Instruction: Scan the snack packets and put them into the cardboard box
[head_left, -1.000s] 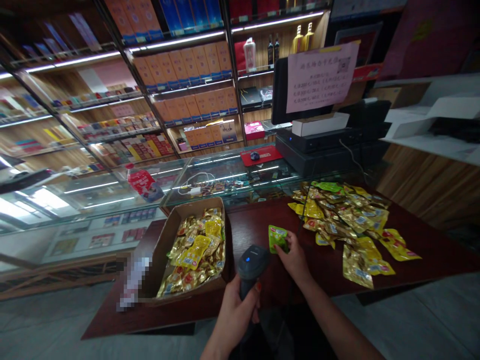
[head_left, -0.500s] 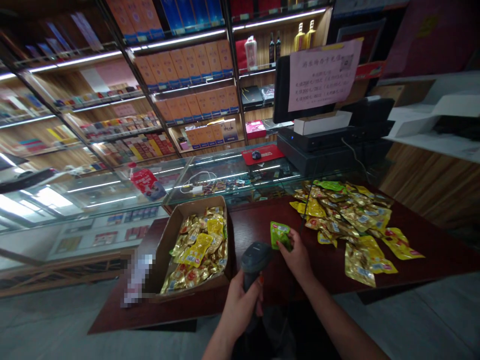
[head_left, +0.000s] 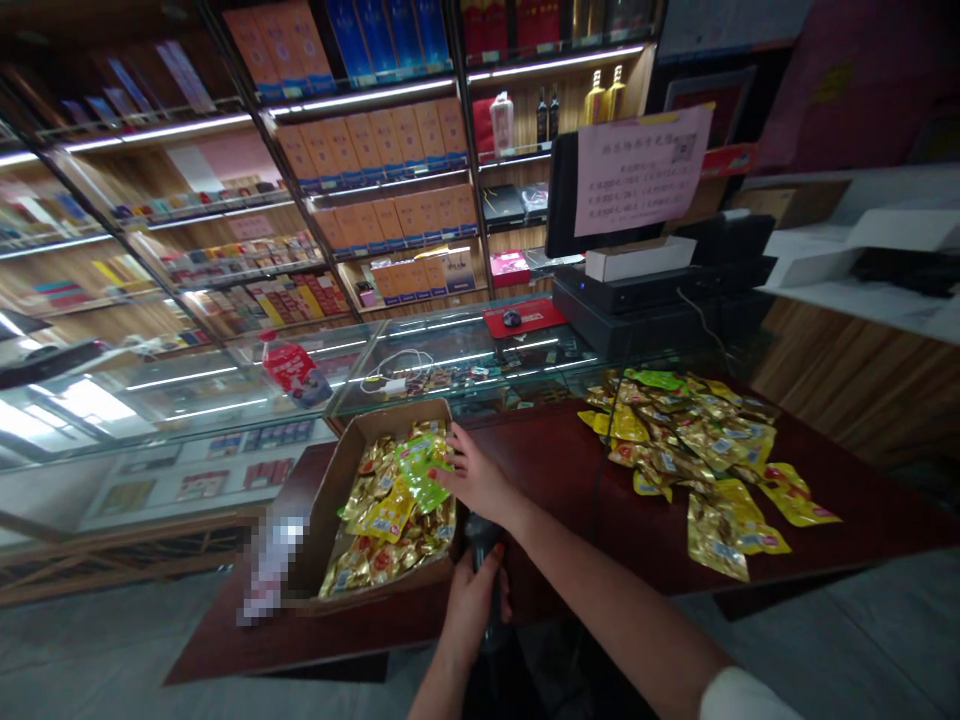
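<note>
My left hand (head_left: 471, 605) is wrapped round the dark handle of a barcode scanner (head_left: 484, 540) at the table's front edge; my right forearm partly hides its head. Over the right side of an open cardboard box (head_left: 330, 500), my right hand (head_left: 472, 475) has its fingers apart. Just at its fingertips, a green snack packet (head_left: 420, 465) lies over the other packets in the box, the thumb overlapping its edge. Gold and yellow packets (head_left: 375, 545) fill the box. To the right, a loose pile of gold and yellow packets (head_left: 697, 440) is spread on the table, with a green one at its back.
The dark red table (head_left: 540, 450) adjoins a glass display counter (head_left: 450, 350). On the counter are a white cable (head_left: 394, 380), a mouse (head_left: 511, 318) on a red mat, a red-labelled bottle (head_left: 294, 370) and a monitor (head_left: 562, 200) with a paper sign. A thin cord hangs beside the pile.
My right hand has moved left from the middle of the table to the box, and the green packet is now on top of the packets there. The scanner has shifted slightly left and down.
</note>
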